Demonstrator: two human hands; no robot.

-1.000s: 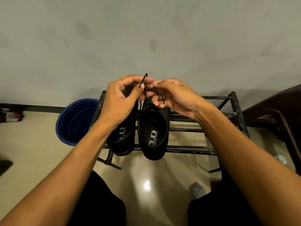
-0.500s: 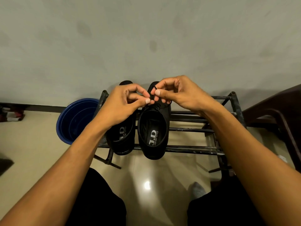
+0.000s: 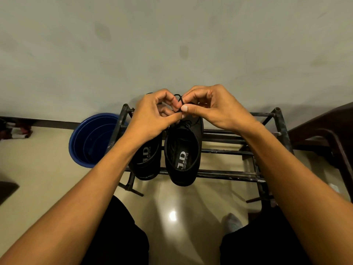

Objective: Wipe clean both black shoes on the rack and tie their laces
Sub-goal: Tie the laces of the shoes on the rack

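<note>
Two black shoes stand side by side, heels toward me, on the top bars of a black metal rack (image 3: 229,151). The right shoe (image 3: 184,161) shows a white printed insole. Part of the left shoe (image 3: 146,165) lies under my left forearm. Above the right shoe's tongue my two hands meet. My left hand (image 3: 150,116) and my right hand (image 3: 212,108) each pinch the thin black lace (image 3: 178,99), which forms a small loop between the fingertips. The toes of both shoes are hidden behind my hands.
A blue plastic bucket (image 3: 91,138) stands on the floor left of the rack, against a plain grey wall. Dark wooden furniture (image 3: 324,134) fills the right edge. My knees in black shorts sit at the bottom, with a grey sock (image 3: 232,222) on the glossy tile floor.
My hands dropped from a raised lace pull to the shoe's tongue, then drew together. Both now pinch a small lace loop over the right shoe.
</note>
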